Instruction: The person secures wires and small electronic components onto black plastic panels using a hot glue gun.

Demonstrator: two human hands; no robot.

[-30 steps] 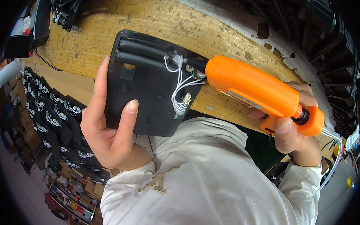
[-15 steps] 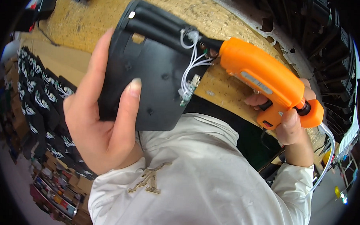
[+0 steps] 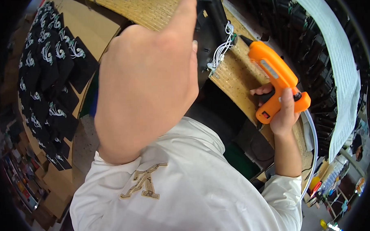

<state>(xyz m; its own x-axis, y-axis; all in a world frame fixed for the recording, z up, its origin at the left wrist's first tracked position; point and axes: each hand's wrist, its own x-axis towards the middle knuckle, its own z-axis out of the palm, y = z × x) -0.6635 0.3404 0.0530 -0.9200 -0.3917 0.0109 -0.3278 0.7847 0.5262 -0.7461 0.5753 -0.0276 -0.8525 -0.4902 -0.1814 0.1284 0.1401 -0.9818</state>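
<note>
My left hand [image 3: 147, 82] looms large, back toward me, closed on a black plastic housing panel [image 3: 205, 44]. Most of that panel is hidden behind the hand. White wires [image 3: 223, 47] run along its right side, down to a small green circuit board at the lower end. In my right hand [image 3: 285, 116] is an orange hot glue gun [image 3: 274, 65], its grip wrapped by my fingers. The gun's dark nozzle points up and left, just right of the wires, with a small gap between them.
Many similar black panels with white wires [image 3: 48, 53] lie in rows on cardboard at the left. A speckled wooden bench [image 3: 242, 74] runs beneath my hands. Dark parts and a long white sheet [image 3: 344, 65] stand at right. The gun's white cord [image 3: 315, 139] hangs down.
The panel has moved up and right and turned, so my left hand now covers most of it. The glue gun's nozzle has come away from the wires; the gun sits slightly lower left.
</note>
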